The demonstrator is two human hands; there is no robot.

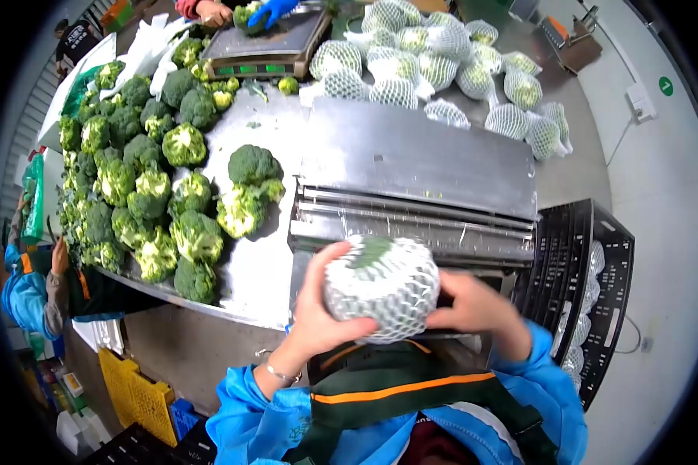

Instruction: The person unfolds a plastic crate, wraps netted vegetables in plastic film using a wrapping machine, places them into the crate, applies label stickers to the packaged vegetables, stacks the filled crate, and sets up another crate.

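Between my two hands is a broccoli head in a white foam net [381, 291], with shiny film over it and green showing through at the top. My left hand [322, 310] grips its left side, thumb across the front. On its right side, my right hand [473, 304] presses with the fingers partly hidden behind it. Just beyond my hands stands a metal wrapping machine [419, 155] with rollers along its near edge. Left of it, bare broccoli heads [198, 236] are heaped on the metal table [267, 298].
Netted broccoli heads [395, 66] are piled at the back right. A scale [265, 46] sits at the back, where another person's blue-gloved hand [271, 12] touches broccoli. Black crates [616, 291] holding wrapped pieces stand at right. Another person [35, 287] works at the left edge.
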